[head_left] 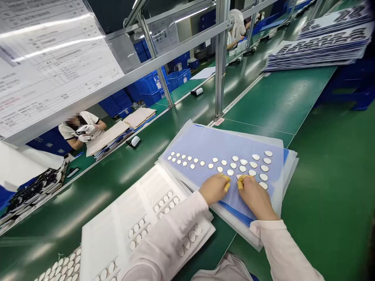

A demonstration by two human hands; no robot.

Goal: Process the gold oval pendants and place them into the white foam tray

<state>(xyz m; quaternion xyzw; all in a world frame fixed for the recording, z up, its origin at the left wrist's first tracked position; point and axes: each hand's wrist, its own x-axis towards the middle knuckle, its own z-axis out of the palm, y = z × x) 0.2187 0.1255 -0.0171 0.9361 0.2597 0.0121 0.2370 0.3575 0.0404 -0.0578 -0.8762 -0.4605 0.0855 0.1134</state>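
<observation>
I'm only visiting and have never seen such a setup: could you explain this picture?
There is no robot here: a camera worn on a person's head looks forward and down at their own hands. The left hand and right hand, with yellow finger covers, are close together at a bluish sheet dotted with pale oval pieces. Whether either hand grips a piece is hard to tell. Beside that sheet, a white sheet carries more rounded pieces. Both lie over a green worktop. Across it, another person wears white gloves.
</observation>
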